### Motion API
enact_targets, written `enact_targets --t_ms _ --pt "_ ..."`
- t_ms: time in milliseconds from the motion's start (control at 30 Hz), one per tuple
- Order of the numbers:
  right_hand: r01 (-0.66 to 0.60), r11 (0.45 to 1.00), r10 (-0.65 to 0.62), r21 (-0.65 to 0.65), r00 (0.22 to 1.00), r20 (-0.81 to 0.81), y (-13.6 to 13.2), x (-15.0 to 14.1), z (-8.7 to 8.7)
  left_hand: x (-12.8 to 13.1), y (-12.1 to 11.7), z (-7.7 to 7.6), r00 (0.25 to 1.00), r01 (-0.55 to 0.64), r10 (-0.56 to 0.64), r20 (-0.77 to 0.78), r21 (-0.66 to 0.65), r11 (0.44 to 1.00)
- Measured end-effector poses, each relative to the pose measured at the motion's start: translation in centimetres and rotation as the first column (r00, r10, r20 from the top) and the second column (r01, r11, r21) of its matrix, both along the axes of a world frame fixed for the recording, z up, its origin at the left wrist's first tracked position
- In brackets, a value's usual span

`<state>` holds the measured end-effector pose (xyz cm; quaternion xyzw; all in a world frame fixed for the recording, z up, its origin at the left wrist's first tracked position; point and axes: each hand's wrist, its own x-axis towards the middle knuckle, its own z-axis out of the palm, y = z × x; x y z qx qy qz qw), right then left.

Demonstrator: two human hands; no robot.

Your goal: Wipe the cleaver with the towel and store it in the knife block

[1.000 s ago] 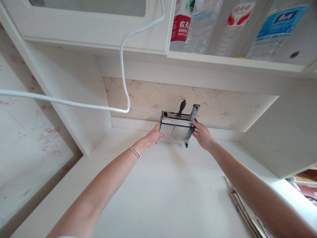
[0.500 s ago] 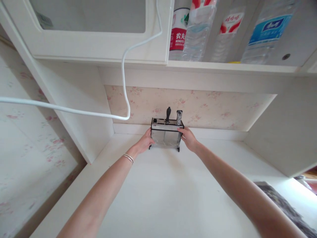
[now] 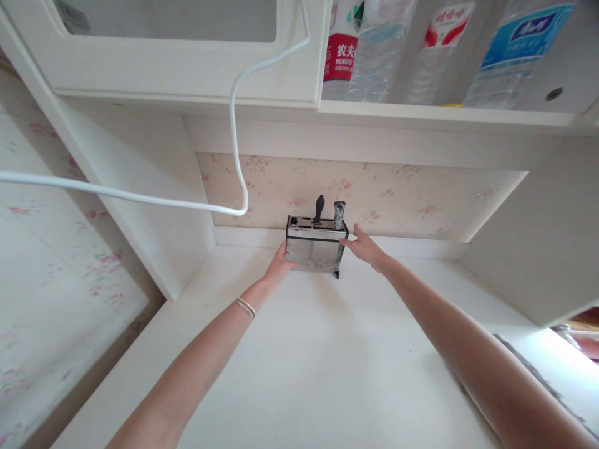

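A box-shaped knife holder (image 3: 312,249) with clear walls, black edges and a metal top stands on the white counter near the back wall. From its top rise a black handle (image 3: 319,209) and a grey, mottled handle (image 3: 339,215); what is below them is too unclear to tell. My left hand (image 3: 279,265) is closed on the holder's left end, thumb across the front and the other fingers partly hidden. At the right end, my right hand (image 3: 367,246) has its fingers apart. One fingertip is at the holder's front right edge while another finger points up beside it.
Overhead, a cabinet shelf (image 3: 435,115) holds several plastic bottles (image 3: 341,59). A white cable (image 3: 236,137) hangs in front of the cabinet door (image 3: 187,72). White side panels (image 3: 135,181) bound the counter (image 3: 299,349). Something dark and furry (image 3: 538,368) lies at right, partly behind my arm.
My right hand has loosened from the holder's right end, its fingers spreading apart and moving slightly right. The left hand keeps its hold. The view has tilted a little.
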<state>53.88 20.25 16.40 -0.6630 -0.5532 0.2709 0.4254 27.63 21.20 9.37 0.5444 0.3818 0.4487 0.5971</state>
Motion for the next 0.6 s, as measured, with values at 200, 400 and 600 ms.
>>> enact_targets --t_ms 200,400,600 --pt "0.043 0.993 -0.088 0.106 0.878 0.470 1.4 -1.8 4.0 -0.7 -9.4 -3.5 0.976 0.065 -0.117 -0.183 -0.267 0.962" --pt "0.114 0.993 -0.094 -0.022 0.906 0.412 3.7 -3.4 6.1 -2.2 -16.6 -5.3 0.962 0.179 -0.232 -0.142 -0.314 0.932" --pt "0.017 0.991 0.021 -0.131 0.958 0.286 4.4 -3.2 6.8 -3.0 -17.8 -5.5 0.974 0.187 -0.214 -0.072 -0.281 0.941"
